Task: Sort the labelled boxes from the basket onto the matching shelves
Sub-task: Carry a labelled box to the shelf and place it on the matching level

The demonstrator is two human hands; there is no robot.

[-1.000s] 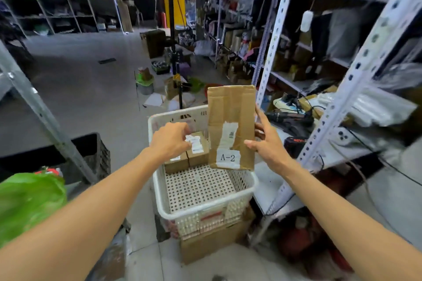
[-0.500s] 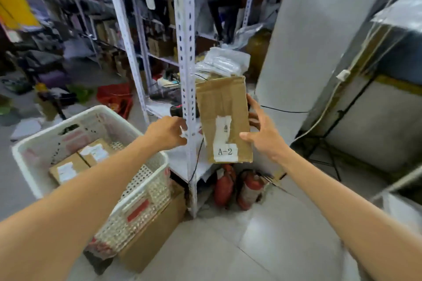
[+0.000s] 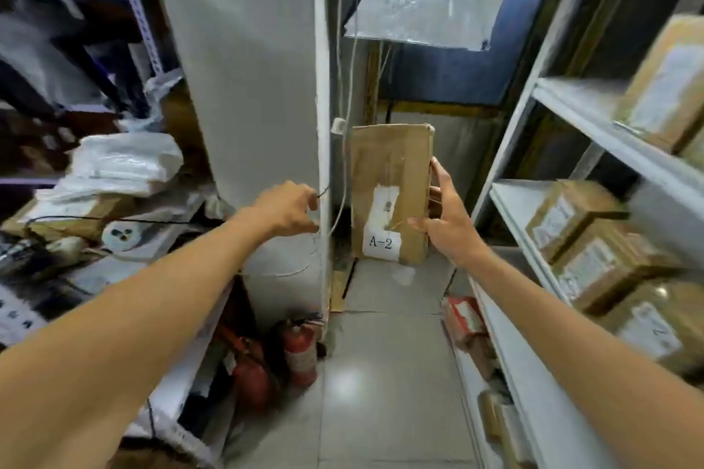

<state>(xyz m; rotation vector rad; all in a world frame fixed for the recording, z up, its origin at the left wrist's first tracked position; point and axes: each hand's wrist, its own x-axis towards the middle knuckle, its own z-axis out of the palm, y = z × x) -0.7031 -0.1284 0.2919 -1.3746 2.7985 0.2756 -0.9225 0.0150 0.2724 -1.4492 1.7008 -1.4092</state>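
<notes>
Okay, shelving (image 3: 579, 108) with stored cartons (image 3: 571, 219) stands just right of my right hand (image 3: 447, 219), which grips the cardboard box (image 3: 388, 179) upright by its right edge, thumb in front. My left hand (image 3: 289, 207) hangs left of it, loosely curled and empty, and the A-2 label (image 3: 382, 242) sits low on the box face. I judge this the carry step, box not yet shelved; next I need the A-2 shelf, no tag legible here.
</notes>
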